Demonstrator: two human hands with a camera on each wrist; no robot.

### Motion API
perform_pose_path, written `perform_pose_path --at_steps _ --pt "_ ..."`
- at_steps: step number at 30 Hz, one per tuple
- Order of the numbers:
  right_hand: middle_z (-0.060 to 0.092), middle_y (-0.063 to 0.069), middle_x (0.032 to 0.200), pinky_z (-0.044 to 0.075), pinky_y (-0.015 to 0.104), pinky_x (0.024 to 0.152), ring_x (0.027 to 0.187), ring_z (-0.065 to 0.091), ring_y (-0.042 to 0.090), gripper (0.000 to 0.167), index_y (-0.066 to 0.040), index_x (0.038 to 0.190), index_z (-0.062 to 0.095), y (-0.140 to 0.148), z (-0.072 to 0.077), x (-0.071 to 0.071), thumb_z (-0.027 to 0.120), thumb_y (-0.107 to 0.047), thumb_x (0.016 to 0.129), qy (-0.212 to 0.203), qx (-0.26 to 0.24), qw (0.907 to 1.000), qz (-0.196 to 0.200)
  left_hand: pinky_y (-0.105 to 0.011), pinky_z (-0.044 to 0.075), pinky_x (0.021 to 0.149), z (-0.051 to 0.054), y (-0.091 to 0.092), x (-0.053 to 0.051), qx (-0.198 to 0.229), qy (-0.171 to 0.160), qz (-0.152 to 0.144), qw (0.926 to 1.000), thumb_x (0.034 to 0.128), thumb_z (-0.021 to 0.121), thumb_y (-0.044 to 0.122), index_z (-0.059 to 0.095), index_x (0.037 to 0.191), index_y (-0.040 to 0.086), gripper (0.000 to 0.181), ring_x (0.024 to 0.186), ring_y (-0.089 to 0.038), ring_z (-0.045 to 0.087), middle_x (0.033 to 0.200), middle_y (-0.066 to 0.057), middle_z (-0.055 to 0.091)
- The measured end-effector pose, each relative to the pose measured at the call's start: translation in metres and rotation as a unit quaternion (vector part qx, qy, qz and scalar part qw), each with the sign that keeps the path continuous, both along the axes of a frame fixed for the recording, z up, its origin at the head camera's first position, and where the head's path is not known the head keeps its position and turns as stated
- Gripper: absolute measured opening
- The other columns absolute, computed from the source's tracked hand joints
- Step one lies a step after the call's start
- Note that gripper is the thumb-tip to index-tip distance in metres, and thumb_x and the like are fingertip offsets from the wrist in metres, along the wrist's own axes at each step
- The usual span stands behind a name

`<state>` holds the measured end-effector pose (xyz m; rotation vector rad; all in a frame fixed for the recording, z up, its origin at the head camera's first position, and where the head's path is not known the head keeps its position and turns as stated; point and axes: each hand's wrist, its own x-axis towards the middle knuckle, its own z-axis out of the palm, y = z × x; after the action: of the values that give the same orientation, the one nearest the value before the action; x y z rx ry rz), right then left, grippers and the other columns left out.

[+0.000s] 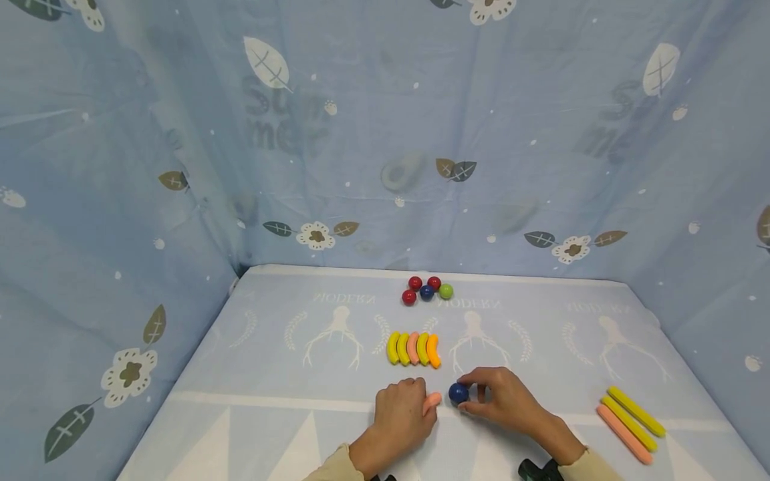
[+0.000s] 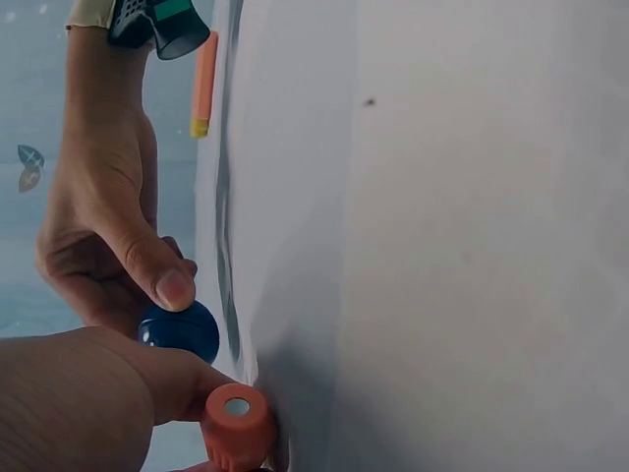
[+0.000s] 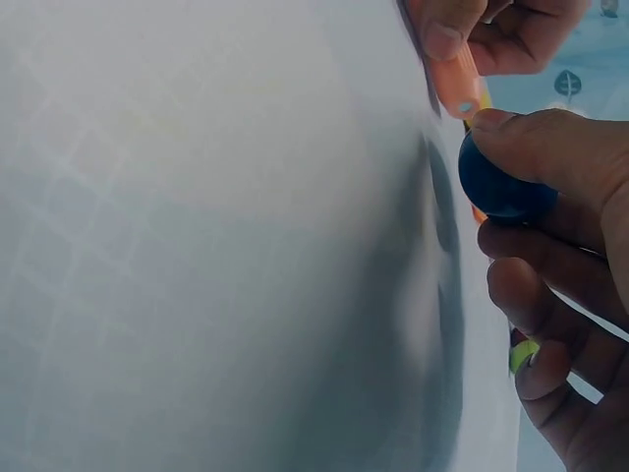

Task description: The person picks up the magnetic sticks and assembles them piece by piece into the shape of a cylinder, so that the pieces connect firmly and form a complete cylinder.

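Near the front middle of the table, my left hand (image 1: 404, 413) grips a short salmon-pink piece (image 1: 432, 402). A silvery round spot shows on the end of that pink piece (image 2: 238, 428) in the left wrist view. Just to its right, my right hand (image 1: 508, 401) pinches a dark blue ball (image 1: 458, 393) between thumb and fingers. The ball (image 3: 506, 182) and the pink piece (image 3: 458, 87) are close together in the right wrist view, with a small gap in the head view. Part of the pink piece is hidden by the left hand's fingers.
Beyond the hands lies a row of curved pieces (image 1: 413, 349) in yellow, pink and orange. Farther back sits a cluster of balls (image 1: 426, 292), red, blue and green. Two yellow sticks (image 1: 636, 411) and a pink stick (image 1: 624, 434) lie at the right. Patterned blue cloth (image 1: 385, 133) surrounds the table.
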<state>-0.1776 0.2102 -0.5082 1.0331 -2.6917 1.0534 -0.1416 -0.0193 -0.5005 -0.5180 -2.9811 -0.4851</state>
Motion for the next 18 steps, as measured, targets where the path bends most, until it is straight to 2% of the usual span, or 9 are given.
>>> perform_pose_path --at_steps 6,15,18 --pt "0.064 -0.016 0.086 0.045 0.02 0.057 0.064 0.054 0.003 0.033 -0.015 0.103 0.074 -0.0043 -0.0027 0.0012 0.087 -0.024 0.074 0.004 0.001 0.9999 0.016 -0.029 0.034 0.044 -0.0012 0.0007 -0.0003 0.012 -0.008 0.003 0.9999 0.0802 0.076 0.034 0.057 0.075 0.014 0.029 0.049 -0.014 0.046 0.062 0.005 0.044" --pt "0.062 -0.018 0.086 0.045 0.02 0.058 0.064 0.054 0.003 0.032 -0.017 0.104 0.073 -0.0087 -0.0042 0.0024 0.086 -0.025 0.076 -0.003 0.016 0.9997 0.017 -0.03 0.037 0.044 -0.0042 0.0014 0.0023 0.013 0.003 0.005 0.9999 0.079 0.076 0.032 0.054 0.075 0.014 0.028 0.051 -0.016 0.051 0.065 0.004 0.046" --pt "0.062 -0.019 0.087 0.045 0.02 0.058 0.065 0.054 0.003 0.032 -0.017 0.105 0.073 -0.0097 -0.0039 0.0021 0.085 -0.026 0.077 -0.01 0.019 0.9996 0.02 -0.03 0.037 0.044 -0.0051 0.0014 0.0036 0.019 0.018 0.004 0.9997 0.0782 0.076 0.031 0.053 0.074 0.014 0.029 0.051 -0.018 0.052 0.064 0.005 0.046"
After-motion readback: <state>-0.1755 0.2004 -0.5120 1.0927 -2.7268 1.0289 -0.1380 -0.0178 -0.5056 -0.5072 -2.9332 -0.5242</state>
